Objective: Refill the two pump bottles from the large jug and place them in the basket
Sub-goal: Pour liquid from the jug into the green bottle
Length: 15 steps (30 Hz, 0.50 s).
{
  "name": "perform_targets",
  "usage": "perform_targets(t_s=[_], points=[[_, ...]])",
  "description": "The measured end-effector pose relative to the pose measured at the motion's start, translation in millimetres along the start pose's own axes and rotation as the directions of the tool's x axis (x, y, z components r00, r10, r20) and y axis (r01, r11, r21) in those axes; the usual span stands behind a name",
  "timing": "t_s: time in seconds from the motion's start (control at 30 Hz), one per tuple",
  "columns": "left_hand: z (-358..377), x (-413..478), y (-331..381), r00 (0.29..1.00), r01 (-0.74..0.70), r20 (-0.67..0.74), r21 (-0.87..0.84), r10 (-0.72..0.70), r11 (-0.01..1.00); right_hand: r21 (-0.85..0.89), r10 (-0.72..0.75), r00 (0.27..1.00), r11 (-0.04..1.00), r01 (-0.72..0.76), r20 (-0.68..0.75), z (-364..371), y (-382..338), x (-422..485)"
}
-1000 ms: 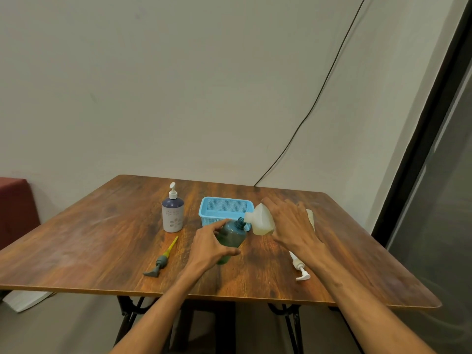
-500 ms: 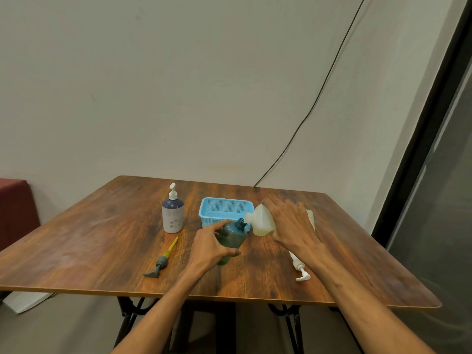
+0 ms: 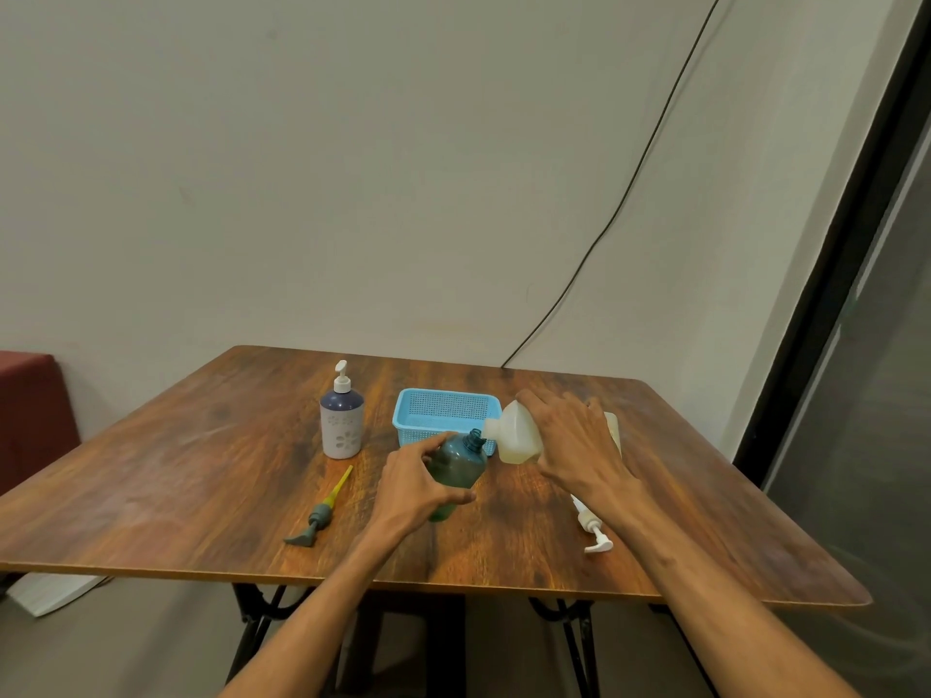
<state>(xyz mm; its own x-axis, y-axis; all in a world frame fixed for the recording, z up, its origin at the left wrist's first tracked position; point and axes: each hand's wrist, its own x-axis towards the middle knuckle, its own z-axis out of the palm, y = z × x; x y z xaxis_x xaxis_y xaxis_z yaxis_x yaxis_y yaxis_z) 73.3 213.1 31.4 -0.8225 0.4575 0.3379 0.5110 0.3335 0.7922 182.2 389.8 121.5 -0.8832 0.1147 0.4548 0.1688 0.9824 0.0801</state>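
We are still curling our left hand (image 3: 413,488) around the green bottle (image 3: 456,468) and our right hand (image 3: 579,445) around the tipped jug (image 3: 519,435), spout unmoved at the bottle's one o'clock, basket (image 3: 446,415) at twelve.

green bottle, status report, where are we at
Left hand holds green bottle, pump off. Right hand tips jug, spout at its neck. Basket empty; nothing in the way.

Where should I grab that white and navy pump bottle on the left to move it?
Wrap the fingers around the pump bottle's straight round body from its open near-left side. It stands upright, and the pump on top is thin, so the body looks the steadier hold.
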Motion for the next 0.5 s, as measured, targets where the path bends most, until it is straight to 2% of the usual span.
perform_targets(t_s=[0.5], points=[[1.0,-0.2,-1.3,1.000,-0.003,-0.011,0.001,0.003,1.000,-0.014,-0.009,1.000,1.000,0.008,-0.011,0.3,-0.2,0.1]])
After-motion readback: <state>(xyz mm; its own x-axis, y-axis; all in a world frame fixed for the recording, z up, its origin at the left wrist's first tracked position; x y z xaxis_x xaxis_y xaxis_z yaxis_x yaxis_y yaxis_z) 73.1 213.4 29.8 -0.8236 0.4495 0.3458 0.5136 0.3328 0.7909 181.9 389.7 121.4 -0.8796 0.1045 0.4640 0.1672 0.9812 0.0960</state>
